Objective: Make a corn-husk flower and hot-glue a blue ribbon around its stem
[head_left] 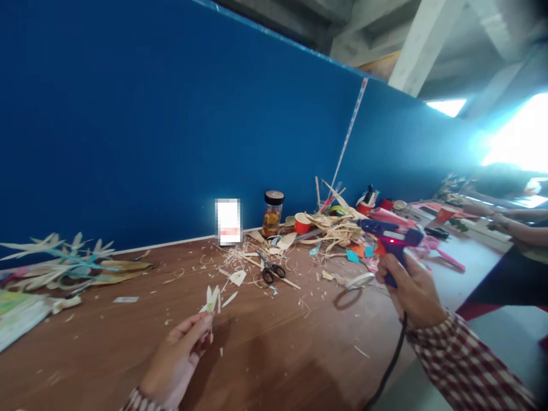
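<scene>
My left hand [180, 357] pinches the stem of a small pale leaf flower [213, 299], holding it upright above the brown table [274, 348]. My right hand [410, 291] grips the handle of a blue glue gun [387, 233] with a red light lit; its nozzle points left and a black cord [389, 365] hangs from it. The two hands are apart, the gun well right of the flower.
Black-handled scissors [270, 269], a dark-lidded jar [273, 214], red cups [302, 223] and dried leaf strips [338, 228] lie near the blue wall. Finished leaf flowers [64, 260] lie far left. Another person's arms [509, 225] rest at the right.
</scene>
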The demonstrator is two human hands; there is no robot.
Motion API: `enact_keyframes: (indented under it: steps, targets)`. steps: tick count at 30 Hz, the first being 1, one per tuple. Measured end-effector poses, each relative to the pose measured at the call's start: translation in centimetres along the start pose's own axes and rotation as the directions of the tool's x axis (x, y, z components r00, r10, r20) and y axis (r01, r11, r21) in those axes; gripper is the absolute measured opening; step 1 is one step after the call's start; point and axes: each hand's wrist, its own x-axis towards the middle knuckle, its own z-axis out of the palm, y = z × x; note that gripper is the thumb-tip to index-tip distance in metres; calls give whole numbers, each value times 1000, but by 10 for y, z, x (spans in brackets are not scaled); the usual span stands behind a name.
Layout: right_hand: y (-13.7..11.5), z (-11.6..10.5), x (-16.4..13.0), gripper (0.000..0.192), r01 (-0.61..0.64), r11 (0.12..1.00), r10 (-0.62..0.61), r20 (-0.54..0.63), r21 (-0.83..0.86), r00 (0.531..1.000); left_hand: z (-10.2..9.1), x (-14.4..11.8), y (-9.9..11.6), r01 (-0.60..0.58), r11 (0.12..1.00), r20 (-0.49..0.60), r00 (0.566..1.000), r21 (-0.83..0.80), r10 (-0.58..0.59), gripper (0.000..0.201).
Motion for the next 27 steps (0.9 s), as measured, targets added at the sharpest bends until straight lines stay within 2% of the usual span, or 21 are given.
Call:
enact_keyframes:
  steps: [1,2,4,6,8,13,15,18,27]
  targets:
    - [-4,11,-6,22,-106,978,89,105,178,991,0,0,-1,-7,1000,2,1000,-10,7,6]
    - [-8,22,-13,21,-227,928,164,221,296,961,0,-1,-1,-15,1000,14,1000,-22,15,5]
    - [-14,48,-30,21,-394,831,218,423,393,880,-1,0,-3,-20,999,31,999,-44,21,6]
    - [-20,74,-47,21,-492,772,183,600,403,778,-2,1,-4,-26,997,40,999,-66,28,12]
    - [-25,100,-61,22,-543,732,130,697,413,705,-3,2,-4,-40,996,50,998,-75,44,16]
    - [-30,154,-81,33,-645,641,42,821,415,570,-5,3,-1,-39,993,17,999,-111,41,19]
    - [-28,168,-86,37,-669,624,31,843,404,538,-5,4,-1,-28,990,-2,1000,-141,28,18]
    - [-20,180,-93,38,-681,609,19,850,407,526,-5,5,-2,-20,986,1,1000,-167,21,16]
    - [0,180,-101,30,-681,627,-1,874,379,486,-4,7,-1,23,978,-17,999,-206,-27,3]
